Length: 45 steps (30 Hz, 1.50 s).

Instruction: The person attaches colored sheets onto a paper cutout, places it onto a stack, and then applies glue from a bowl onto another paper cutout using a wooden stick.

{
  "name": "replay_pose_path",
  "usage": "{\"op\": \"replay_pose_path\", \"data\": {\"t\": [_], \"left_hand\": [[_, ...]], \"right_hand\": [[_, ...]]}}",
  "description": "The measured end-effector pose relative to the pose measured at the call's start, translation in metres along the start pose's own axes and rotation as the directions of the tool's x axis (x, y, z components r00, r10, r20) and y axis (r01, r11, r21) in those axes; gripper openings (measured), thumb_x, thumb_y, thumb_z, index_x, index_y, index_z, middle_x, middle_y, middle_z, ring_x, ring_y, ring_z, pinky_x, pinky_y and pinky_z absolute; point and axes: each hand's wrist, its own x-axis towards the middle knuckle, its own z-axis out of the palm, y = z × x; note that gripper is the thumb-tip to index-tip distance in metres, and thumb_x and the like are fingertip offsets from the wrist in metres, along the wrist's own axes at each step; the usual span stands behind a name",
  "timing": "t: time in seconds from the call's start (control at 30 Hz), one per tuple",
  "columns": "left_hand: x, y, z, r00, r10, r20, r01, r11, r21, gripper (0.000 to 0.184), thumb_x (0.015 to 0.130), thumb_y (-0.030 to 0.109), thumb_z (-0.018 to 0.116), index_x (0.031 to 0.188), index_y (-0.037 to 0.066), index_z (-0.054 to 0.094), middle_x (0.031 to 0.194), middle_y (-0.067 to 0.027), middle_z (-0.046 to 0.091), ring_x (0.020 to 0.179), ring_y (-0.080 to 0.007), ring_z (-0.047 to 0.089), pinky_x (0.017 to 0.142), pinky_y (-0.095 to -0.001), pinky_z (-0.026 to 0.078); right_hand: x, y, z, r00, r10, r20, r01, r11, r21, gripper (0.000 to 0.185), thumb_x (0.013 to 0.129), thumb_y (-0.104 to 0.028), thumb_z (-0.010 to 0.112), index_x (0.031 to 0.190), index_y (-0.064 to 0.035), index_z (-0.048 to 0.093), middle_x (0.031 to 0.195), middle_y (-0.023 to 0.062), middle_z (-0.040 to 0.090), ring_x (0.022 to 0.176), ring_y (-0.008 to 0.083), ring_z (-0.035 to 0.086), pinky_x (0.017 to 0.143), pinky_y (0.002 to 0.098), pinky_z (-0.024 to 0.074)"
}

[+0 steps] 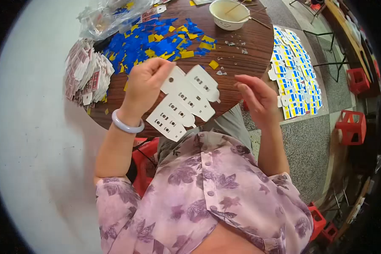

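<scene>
My left hand (144, 84), with a pale bangle (127, 127) at its wrist, pinches the top corner of a flat white die-cut box blank (184, 99). Small dark printed marks and cut-outs run across the blank's panels, and it hangs tilted over the table's near edge. To the right of the blank, apart from it, is my right hand (260, 99). Its fingers are loosely bent with the thumb a little apart, and nothing shows between them. Beyond my left hand, blue and yellow film pieces (152, 40) lie scattered across the round brown table (241, 51).
A stack of printed card blanks (86, 72) sits at the table's left side, below a clear plastic bag (108, 21). A white bowl (228, 17) with sticks stands at the back. At right, blue, yellow and white blanks (294, 72) are laid out in rows, near red stools (351, 127).
</scene>
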Motion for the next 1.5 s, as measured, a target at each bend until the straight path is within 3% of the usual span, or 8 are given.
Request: {"op": "replay_pose_path", "data": {"t": [0.13,0.53,0.77,0.83,0.97,1.07,1.23,1.5], "left_hand": [[-0.004,-0.007,0.012,0.991,0.006,0.132,0.003,0.998,-0.067,0.017,0.090,0.014,0.061,0.086,-0.002,0.066,0.068,0.0016,0.062,0.061,-0.0021,0.050,0.053,-0.0208,0.040],[-0.057,-0.047,-0.002,0.855,-0.294,-0.427,-0.107,0.706,-0.700,0.013,0.095,0.012,0.055,0.102,0.001,0.058,0.092,-0.0072,0.064,0.081,-0.0153,0.063,0.076,-0.0296,0.052],[-0.092,-0.041,0.012,0.854,-0.280,-0.438,-0.152,0.671,-0.726,0.011,0.095,0.006,0.053,0.104,0.001,0.056,0.098,-0.0081,0.063,0.088,-0.0156,0.062,0.078,-0.0313,0.051],[-0.100,-0.044,0.009,0.872,-0.251,-0.421,-0.034,0.826,-0.563,0.010,0.092,0.000,0.054,0.102,0.000,0.055,0.089,-0.0087,0.064,0.077,-0.0148,0.063,0.069,-0.0281,0.052],[-0.123,-0.030,0.002,0.912,-0.398,0.097,0.399,0.807,-0.437,0.005,0.086,-0.001,0.060,0.091,-0.002,0.058,0.073,-0.0053,0.064,0.060,-0.0108,0.061,0.054,-0.0221,0.049],[-0.128,-0.037,-0.008,0.993,-0.102,-0.054,0.103,0.994,0.020,0.008,0.082,0.000,0.065,0.089,-0.002,0.061,0.071,-0.0066,0.062,0.059,-0.0116,0.059,0.052,-0.0249,0.046],[-0.104,-0.031,-0.007,0.901,0.407,-0.151,-0.323,0.861,0.393,0.018,0.075,0.000,0.070,0.091,0.000,0.063,0.086,-0.0124,0.063,0.071,-0.0244,0.061,0.062,-0.0336,0.049],[-0.081,-0.040,0.024,0.937,0.321,0.140,-0.346,0.795,0.497,0.039,0.070,0.014,0.074,0.105,0.001,0.061,0.112,-0.0163,0.055,0.108,-0.0346,0.052,0.090,-0.0426,0.041]], "right_hand": [[0.006,-0.007,0.028,0.984,0.076,0.160,-0.091,0.992,0.087,0.029,0.090,-0.006,0.061,0.118,0.0010,0.058,0.084,0.0010,0.064,0.075,0.0028,0.055,0.064,0.0195,0.0464],[-0.008,-0.016,0.053,0.846,0.242,0.475,-0.432,0.834,0.345,0.042,0.089,-0.007,0.063,0.128,-0.0002,0.050,0.097,0.0069,0.066,0.086,0.0098,0.062,0.076,0.0247,0.0509],[0.002,-0.009,0.075,0.835,0.318,0.449,-0.471,0.835,0.284,0.015,0.087,-0.005,0.064,0.100,0.0025,0.063,0.086,0.0002,0.065,0.077,0.0053,0.060,0.068,0.0212,0.0487],[0.015,-0.005,0.072,0.887,0.317,0.336,-0.423,0.850,0.314,0.017,0.086,-0.004,0.064,0.101,0.0022,0.063,0.085,0.0004,0.064,0.077,0.0053,0.059,0.068,0.0212,0.0486],[0.034,-0.002,0.068,0.951,0.246,0.190,-0.284,0.935,0.211,0.021,0.084,-0.006,0.068,0.104,-0.0004,0.064,0.084,0.0001,0.064,0.077,0.0070,0.060,0.067,0.0226,0.0498],[0.039,0.000,0.072,0.947,0.252,0.201,-0.264,0.964,0.036,0.021,0.084,-0.008,0.068,0.104,-0.0026,0.065,0.084,0.0004,0.065,0.077,0.0064,0.060,0.067,0.0232,0.0496],[0.045,0.009,0.091,0.969,0.156,0.190,-0.148,0.987,-0.057,0.021,0.083,-0.007,0.068,0.104,-0.0028,0.065,0.084,0.0019,0.067,0.076,0.0071,0.060,0.068,0.0244,0.0497],[0.046,0.008,0.075,0.963,-0.250,0.102,0.265,0.802,-0.535,0.019,0.080,-0.009,0.069,0.097,-0.0031,0.066,0.092,0.0107,0.065,0.074,0.0218,0.064,0.065,0.0310,0.0512]]}}
